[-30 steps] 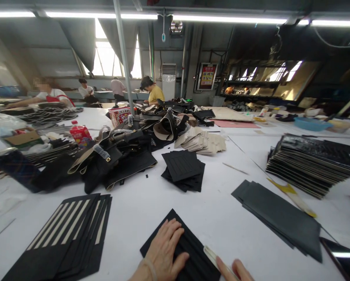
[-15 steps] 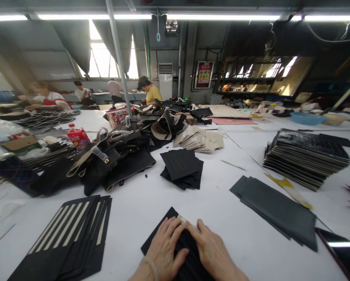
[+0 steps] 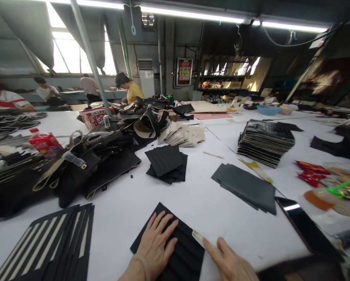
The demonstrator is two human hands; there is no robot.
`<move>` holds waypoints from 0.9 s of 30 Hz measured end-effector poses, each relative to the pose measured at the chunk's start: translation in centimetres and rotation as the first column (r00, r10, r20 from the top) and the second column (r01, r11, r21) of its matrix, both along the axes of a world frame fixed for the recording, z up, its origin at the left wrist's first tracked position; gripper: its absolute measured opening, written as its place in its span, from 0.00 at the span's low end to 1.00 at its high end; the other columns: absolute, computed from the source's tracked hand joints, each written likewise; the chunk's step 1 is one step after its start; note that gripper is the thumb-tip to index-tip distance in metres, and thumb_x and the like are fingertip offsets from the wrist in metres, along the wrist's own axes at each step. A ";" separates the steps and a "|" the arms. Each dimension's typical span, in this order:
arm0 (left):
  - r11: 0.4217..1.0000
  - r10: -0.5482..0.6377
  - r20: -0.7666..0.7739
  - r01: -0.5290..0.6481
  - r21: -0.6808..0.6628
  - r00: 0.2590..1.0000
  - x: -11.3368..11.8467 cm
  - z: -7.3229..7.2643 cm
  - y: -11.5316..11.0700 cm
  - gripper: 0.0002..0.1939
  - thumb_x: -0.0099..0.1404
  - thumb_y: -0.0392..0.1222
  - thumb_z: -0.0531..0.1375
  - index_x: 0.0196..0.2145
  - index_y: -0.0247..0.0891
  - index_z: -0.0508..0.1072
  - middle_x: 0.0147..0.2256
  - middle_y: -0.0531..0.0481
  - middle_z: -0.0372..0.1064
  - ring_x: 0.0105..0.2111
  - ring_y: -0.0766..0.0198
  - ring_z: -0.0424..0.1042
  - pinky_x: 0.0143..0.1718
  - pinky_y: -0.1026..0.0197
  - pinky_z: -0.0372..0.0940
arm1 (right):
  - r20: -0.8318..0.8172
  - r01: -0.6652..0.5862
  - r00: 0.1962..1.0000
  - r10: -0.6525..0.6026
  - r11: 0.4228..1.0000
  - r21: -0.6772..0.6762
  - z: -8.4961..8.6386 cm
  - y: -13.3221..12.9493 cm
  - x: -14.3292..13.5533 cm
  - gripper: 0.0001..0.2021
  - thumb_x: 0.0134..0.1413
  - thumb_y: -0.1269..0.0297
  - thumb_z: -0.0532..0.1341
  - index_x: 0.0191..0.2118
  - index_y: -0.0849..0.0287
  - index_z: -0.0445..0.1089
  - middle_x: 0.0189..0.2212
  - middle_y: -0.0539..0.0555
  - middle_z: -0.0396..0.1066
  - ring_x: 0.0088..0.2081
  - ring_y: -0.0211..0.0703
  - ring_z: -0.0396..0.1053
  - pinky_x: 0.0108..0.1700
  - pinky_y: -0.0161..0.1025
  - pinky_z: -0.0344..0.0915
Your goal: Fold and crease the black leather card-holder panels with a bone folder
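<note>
My left hand (image 3: 157, 244) lies flat on a black panel (image 3: 188, 253) with raised ridges, its fingers spread toward the far corner. In my right hand (image 3: 232, 259) is a small, flat, cream-coloured scraper (image 3: 197, 237), its tip at the panel's right edge. The forefinger extends along this tool. To the left are overlapping black panels (image 3: 60, 253) with pale strips on them. Beyond my hands sits a small pile of black ridged squares (image 3: 165, 160). Dark green-grey sheets (image 3: 247, 189) lie to the right.
A heap of black bag parts (image 3: 104, 156) covers the left middle. Beige pieces (image 3: 183, 134) and a tall stack of dark panels (image 3: 265, 142) stand farther back. A phone (image 3: 306, 226) and red packets (image 3: 311, 173) are at right. Several people work across the room.
My right hand has moved right, away from my left hand, carrying the scraper to the panel's right edge. My left hand stays on the panel. The view has turned right.
</note>
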State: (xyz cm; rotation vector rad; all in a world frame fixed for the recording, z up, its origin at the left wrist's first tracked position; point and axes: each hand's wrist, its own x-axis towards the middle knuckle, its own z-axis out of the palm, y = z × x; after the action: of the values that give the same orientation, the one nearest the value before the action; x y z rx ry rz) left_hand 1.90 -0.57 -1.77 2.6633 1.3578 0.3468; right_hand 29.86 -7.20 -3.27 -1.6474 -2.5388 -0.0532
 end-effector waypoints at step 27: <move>0.998 -0.004 0.036 0.001 0.069 0.999 3.2 -5.0 1.1 0.35 0.67 0.52 0.51 0.64 0.34 0.42 0.63 0.42 0.41 0.61 0.49 0.46 0.57 0.46 0.57 | -0.115 0.004 0.993 0.030 0.958 0.287 -2.3 4.0 -4.7 0.24 0.57 0.73 0.48 0.60 0.60 0.50 0.29 0.52 0.68 0.28 0.42 0.65 0.33 0.39 0.59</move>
State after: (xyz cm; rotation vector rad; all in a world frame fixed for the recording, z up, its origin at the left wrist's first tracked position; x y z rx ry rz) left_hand 5.10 0.50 -6.76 2.6995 1.3557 0.4469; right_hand 25.19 -3.21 -5.58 -1.4765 -2.3237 -0.2984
